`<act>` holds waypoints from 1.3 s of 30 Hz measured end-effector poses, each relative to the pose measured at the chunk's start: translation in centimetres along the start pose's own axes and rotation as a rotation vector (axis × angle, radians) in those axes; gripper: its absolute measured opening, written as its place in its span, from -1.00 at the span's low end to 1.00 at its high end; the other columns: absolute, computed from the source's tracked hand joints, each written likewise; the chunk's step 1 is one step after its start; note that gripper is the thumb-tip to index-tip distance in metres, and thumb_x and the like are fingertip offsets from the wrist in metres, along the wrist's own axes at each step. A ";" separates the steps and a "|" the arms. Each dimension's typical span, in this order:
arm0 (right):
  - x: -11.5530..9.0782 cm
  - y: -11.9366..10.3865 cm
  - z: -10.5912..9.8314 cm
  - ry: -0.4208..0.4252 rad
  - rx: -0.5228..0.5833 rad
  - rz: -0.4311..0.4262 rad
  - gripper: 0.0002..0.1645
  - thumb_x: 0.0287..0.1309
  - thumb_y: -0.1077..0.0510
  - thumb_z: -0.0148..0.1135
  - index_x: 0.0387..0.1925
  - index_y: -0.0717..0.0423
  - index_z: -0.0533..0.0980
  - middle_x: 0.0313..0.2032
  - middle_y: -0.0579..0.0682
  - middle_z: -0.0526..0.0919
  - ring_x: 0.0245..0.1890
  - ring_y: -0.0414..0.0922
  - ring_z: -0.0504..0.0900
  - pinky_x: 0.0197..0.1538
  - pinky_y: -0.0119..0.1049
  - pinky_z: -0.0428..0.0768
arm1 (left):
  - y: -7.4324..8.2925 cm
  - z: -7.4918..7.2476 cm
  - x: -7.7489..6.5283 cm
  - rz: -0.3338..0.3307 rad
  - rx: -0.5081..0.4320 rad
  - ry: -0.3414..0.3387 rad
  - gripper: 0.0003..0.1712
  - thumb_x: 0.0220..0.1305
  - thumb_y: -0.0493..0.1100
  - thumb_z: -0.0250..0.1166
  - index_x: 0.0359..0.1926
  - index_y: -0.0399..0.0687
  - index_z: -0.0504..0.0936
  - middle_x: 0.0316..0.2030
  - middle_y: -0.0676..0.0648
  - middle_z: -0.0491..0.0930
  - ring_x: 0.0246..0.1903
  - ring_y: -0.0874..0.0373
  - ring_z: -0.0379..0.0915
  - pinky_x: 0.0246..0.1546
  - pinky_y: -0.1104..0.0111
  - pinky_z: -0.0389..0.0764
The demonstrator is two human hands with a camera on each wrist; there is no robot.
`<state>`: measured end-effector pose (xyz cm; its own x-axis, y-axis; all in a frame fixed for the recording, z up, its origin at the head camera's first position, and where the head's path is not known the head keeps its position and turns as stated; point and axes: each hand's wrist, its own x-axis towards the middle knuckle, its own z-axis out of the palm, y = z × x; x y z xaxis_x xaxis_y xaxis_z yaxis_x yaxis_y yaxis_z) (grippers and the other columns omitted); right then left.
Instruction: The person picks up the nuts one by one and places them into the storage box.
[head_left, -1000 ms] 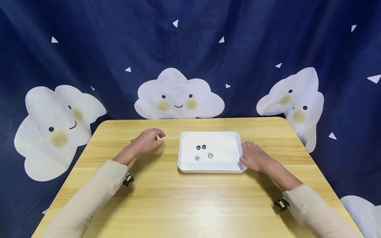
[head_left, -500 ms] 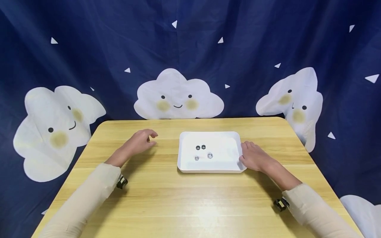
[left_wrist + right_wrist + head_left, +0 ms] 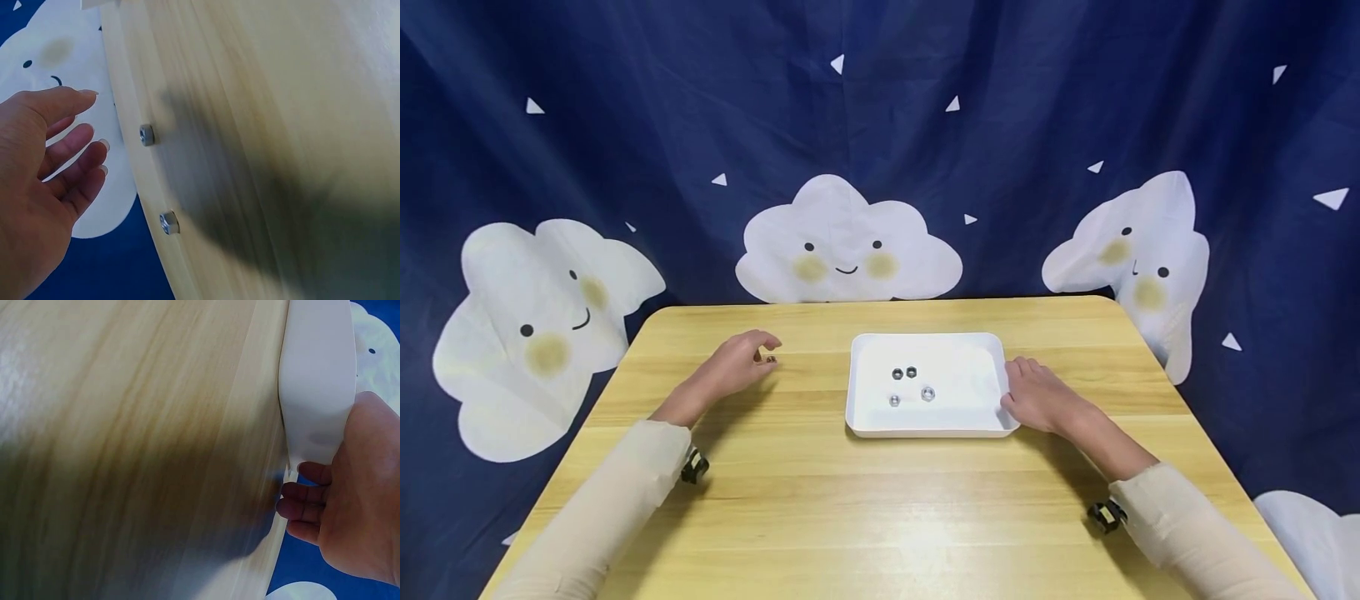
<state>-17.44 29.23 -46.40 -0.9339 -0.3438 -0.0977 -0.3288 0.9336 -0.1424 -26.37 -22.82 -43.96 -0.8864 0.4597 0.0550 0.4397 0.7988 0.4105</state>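
My left hand [image 3: 735,363] is over the left part of the table, its thumb and fingers apart and nothing held between them. A small metal nut [image 3: 771,359] shows by its thumb tip in the head view. The left wrist view has two nuts on the wood, an upper nut [image 3: 146,135] near the fingertips and a lower nut [image 3: 169,222]. With its thumb at the rim and its fingers curled at the outer side, my right hand [image 3: 1037,395] grips the right end of a white tray [image 3: 861,429].
Inside the tray lie two dark nuts, the left one [image 3: 897,374] and the right one [image 3: 912,372], plus a small silver nut [image 3: 894,401] and a larger silver nut [image 3: 928,393]. A dark blue cloud-print curtain [image 3: 880,100] hangs behind the wooden table [image 3: 850,492].
My left hand has moved left, away from the tray, and a nut by its thumb has come into view. A nut seen behind that hand earlier is now hidden. The right hand stays at the tray.
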 end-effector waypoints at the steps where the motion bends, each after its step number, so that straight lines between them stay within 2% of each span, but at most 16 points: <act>1: 0.0 0.0 0.0 -0.001 0.000 0.000 -0.35 0.35 0.09 -0.06 0.26 0.54 0.27 0.16 0.41 0.45 0.21 0.29 0.43 0.33 0.26 0.41 | -0.1 0.0 -0.1 -0.009 0.003 0.000 -0.55 0.36 -0.21 0.38 0.21 -0.29 0.62 0.10 -0.30 0.67 -0.17 -0.04 0.63 -0.10 0.06 0.65; 5: -0.1 0.0 0.0 -0.001 0.004 0.001 -0.34 0.35 0.10 -0.06 0.28 0.56 0.26 0.17 0.42 0.44 0.22 0.30 0.43 0.34 0.26 0.40 | -0.6 0.0 -0.2 -0.034 0.006 -0.004 -0.54 0.37 -0.19 0.38 0.23 -0.28 0.61 0.13 -0.30 0.65 -0.15 -0.04 0.62 -0.10 0.08 0.64; 17: 0.1 0.1 -0.3 -0.008 -0.001 0.001 -0.31 0.36 0.09 -0.07 0.30 0.57 0.24 0.19 0.43 0.43 0.21 0.30 0.41 0.33 0.27 0.40 | -1.7 0.5 0.2 -0.046 -0.006 0.001 -0.53 0.34 -0.22 0.40 0.21 -0.30 0.62 0.16 -0.32 0.64 -0.16 -0.02 0.64 -0.09 0.11 0.64; 23: 0.0 0.0 -0.4 -0.005 -0.001 -0.006 -0.33 0.35 0.10 -0.06 0.28 0.58 0.26 0.17 0.42 0.44 0.18 0.29 0.43 0.30 0.26 0.42 | -2.1 1.1 0.4 -0.104 -0.094 -0.002 -0.52 0.36 -0.22 0.38 0.24 -0.32 0.59 0.13 -0.36 0.65 -0.09 -0.10 0.69 -0.06 0.10 0.67; 31: 0.0 -0.1 -0.2 -0.003 0.002 -0.002 -0.35 0.35 0.10 -0.06 0.26 0.56 0.27 0.17 0.41 0.45 0.19 0.29 0.43 0.30 0.26 0.42 | -3.0 2.0 0.5 -0.155 -0.184 -0.024 -0.50 0.37 -0.21 0.38 0.25 -0.34 0.57 0.16 -0.36 0.64 0.10 -0.22 0.66 0.12 0.00 0.65; 33: 0.0 -0.1 -0.2 -0.005 0.004 0.000 -0.36 0.35 0.10 -0.06 0.26 0.55 0.27 0.16 0.40 0.45 0.19 0.29 0.42 0.31 0.26 0.41 | -3.1 2.2 0.5 -0.180 -0.206 -0.032 -0.49 0.39 -0.19 0.36 0.27 -0.32 0.56 0.16 -0.34 0.65 0.12 -0.22 0.63 0.11 0.00 0.65; 39: 0.1 -0.1 -0.1 -0.006 0.003 0.005 -0.37 0.35 0.10 -0.06 0.25 0.54 0.27 0.16 0.40 0.45 0.20 0.29 0.42 0.33 0.26 0.40 | -3.3 2.8 0.7 -0.190 -0.245 -0.013 -0.50 0.40 -0.20 0.34 0.28 -0.33 0.55 0.11 -0.34 0.67 0.06 -0.22 0.63 0.01 0.07 0.65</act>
<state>-17.46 29.09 -46.32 -0.9348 -0.3394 -0.1047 -0.3233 0.9351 -0.1452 -28.05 -24.01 -47.80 -0.9469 0.3169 -0.0547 0.2166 0.7543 0.6198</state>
